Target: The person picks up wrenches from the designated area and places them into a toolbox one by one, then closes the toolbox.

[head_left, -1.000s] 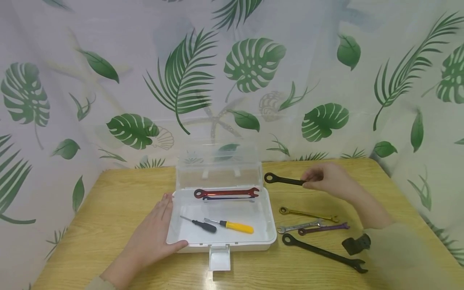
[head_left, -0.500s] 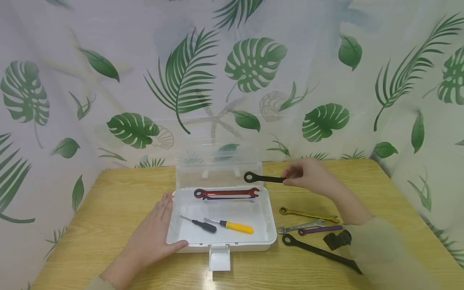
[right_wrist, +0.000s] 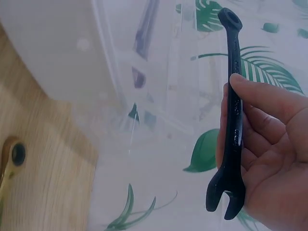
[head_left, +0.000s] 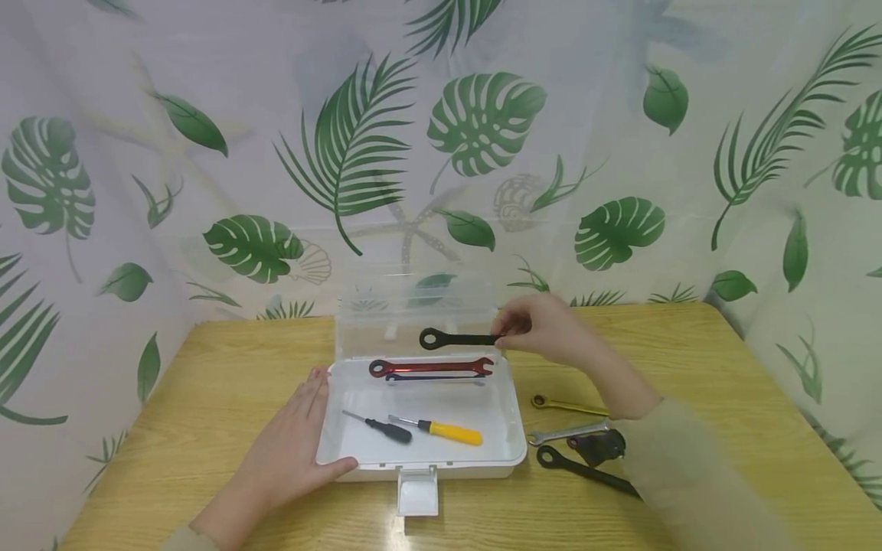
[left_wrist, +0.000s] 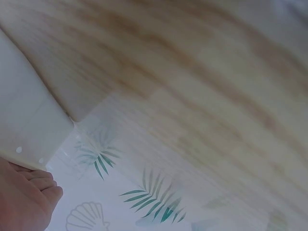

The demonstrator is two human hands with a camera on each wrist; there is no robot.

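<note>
My right hand (head_left: 544, 329) pinches a black ratcheting combination wrench (head_left: 458, 338) over the back of the white toolbox (head_left: 517, 451). In the right wrist view the wrench (right_wrist: 234, 120) lies between thumb and fingers, its open end toward the palm's heel. My left hand (head_left: 289, 436) rests with straight fingers along the box's left side, thumb on the front rim. Inside the box lie a red wrench (head_left: 434, 367), a dark blue wrench (head_left: 437, 376) just in front of it, a black screwdriver (head_left: 391, 430) and a yellow-handled screwdriver (head_left: 451, 431).
The clear lid (head_left: 413, 306) stands raised at the back; a latch (head_left: 417, 493) hangs in front. Right of the box lie a gold wrench (head_left: 565, 404), a silver wrench (head_left: 568, 432) and a large black wrench (head_left: 586, 471). A black wrist device (head_left: 606, 446) hides most of a purple wrench.
My right hand has carried the black wrench leftward, from the right of the box to over its back. My left hand has stayed in place.
</note>
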